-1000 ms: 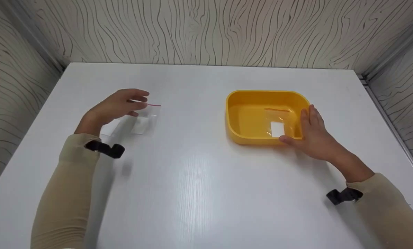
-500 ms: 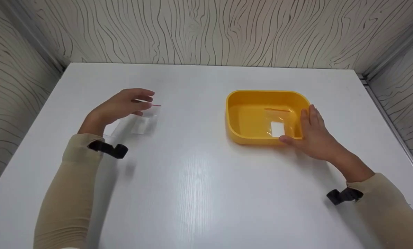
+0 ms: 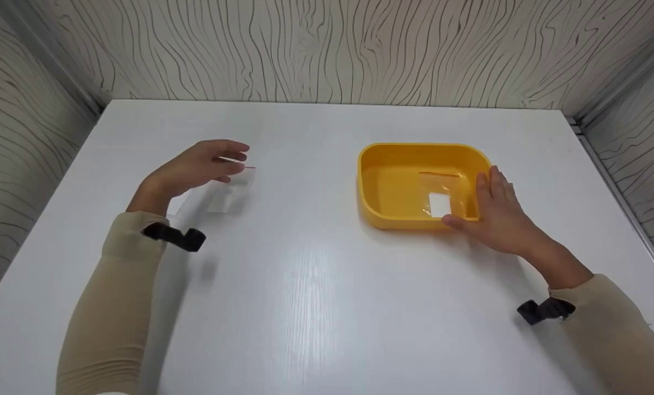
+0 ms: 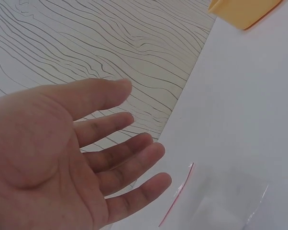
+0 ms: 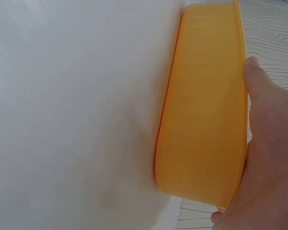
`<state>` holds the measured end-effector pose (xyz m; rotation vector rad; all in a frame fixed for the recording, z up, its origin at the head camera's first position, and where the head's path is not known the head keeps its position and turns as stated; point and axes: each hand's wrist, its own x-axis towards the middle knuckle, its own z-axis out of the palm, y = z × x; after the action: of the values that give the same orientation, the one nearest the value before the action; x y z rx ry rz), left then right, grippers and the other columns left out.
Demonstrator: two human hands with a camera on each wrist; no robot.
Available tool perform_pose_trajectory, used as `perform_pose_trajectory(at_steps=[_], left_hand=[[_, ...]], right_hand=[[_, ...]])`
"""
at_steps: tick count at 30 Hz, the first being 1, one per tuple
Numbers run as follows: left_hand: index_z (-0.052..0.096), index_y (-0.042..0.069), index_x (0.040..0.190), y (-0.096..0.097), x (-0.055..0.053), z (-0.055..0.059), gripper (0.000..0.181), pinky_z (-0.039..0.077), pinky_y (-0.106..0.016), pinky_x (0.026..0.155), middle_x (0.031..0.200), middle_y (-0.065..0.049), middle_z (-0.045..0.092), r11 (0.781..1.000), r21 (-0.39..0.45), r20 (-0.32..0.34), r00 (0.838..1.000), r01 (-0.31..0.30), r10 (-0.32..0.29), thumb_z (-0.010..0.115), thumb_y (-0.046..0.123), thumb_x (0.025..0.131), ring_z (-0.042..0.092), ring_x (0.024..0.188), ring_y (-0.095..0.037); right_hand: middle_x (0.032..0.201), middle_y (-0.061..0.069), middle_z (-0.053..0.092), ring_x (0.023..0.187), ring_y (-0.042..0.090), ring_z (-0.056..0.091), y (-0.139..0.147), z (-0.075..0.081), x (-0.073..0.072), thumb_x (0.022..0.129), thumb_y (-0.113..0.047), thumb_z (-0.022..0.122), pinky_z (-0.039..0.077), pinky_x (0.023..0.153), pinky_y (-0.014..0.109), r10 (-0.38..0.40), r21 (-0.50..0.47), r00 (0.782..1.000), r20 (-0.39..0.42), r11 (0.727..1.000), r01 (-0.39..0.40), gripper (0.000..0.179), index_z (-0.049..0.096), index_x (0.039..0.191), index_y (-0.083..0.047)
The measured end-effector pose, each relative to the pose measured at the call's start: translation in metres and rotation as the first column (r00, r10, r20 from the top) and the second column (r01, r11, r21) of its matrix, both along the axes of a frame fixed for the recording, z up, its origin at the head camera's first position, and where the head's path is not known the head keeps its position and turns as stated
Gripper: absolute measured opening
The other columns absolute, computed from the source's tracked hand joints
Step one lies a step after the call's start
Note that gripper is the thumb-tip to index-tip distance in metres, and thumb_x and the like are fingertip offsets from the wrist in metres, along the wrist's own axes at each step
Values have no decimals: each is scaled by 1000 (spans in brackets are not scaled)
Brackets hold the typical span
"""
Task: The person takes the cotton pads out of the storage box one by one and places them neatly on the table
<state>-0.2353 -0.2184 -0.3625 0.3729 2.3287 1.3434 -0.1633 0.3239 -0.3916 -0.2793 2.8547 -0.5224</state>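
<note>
Left hand [image 3: 189, 167] nearer the clear zip bag [image 3: 220, 204]

The bag lies at frame left, just under that hand, red end toward the top; its long side is hard to tell; fingers apart, holding nothing; right hand [image 3: 501, 219], spread, rests on the yellow box [image 3: 398, 224], frame right.
</note>
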Motion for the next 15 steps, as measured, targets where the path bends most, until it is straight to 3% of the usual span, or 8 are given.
perform_pose_trajectory(at_steps=[15], left_hand=[[46, 8, 151, 13, -3, 0, 52, 48, -43, 106, 151, -16, 47, 999, 37, 6, 1000, 0, 0, 62, 19, 102, 52, 133, -26]], right_hand=[[159, 34, -25, 148, 53, -17, -1, 1, -1, 91, -68, 61, 2, 118, 68, -20, 5, 1000, 24, 1000, 20, 125, -10, 154, 13]])
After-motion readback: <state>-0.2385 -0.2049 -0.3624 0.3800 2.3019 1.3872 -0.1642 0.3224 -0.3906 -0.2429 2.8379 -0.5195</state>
